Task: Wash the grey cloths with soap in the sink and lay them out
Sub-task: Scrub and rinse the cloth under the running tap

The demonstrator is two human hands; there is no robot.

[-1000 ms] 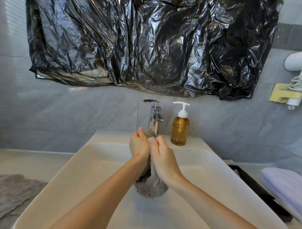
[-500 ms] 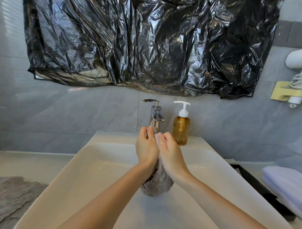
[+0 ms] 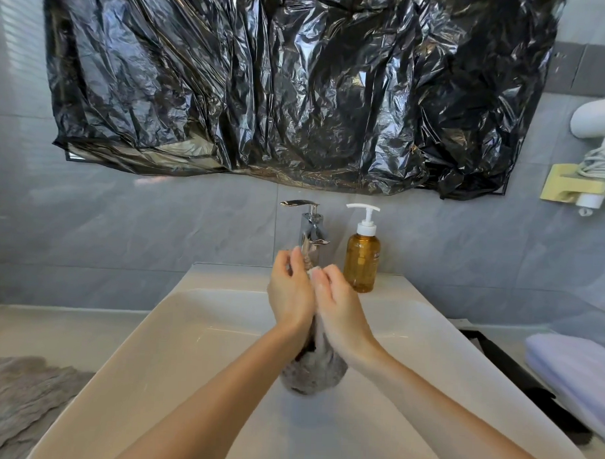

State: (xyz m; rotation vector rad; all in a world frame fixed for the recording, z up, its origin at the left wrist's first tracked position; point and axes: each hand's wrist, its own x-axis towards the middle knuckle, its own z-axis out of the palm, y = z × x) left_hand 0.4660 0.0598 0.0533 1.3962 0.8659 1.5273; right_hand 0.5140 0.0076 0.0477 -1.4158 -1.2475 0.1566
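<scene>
A wet grey cloth (image 3: pixel 311 374) hangs bunched over the white sink (image 3: pixel 189 294), its lower end bulging below my wrists. My left hand (image 3: pixel 290 294) and my right hand (image 3: pixel 339 306) hold it between them, palms facing each other just in front of the chrome tap (image 3: pixel 311 226). White foam shows at the cloth's top by my right fingers. An amber soap pump bottle (image 3: pixel 361 262) stands on the sink's back ledge, right of the tap. A second grey cloth (image 3: pixel 17 398) lies flat on the counter at the left.
Black plastic sheeting (image 3: pixel 299 85) covers the wall above the tap. A folded lilac towel (image 3: pixel 577 373) and a black tray (image 3: pixel 515 374) sit on the counter to the right. A white hair dryer (image 3: pixel 603 119) hangs on the right wall.
Both hands have moved up and slightly right with the cloth, closer to the tap, and have slid against each other, the left fingers now higher.
</scene>
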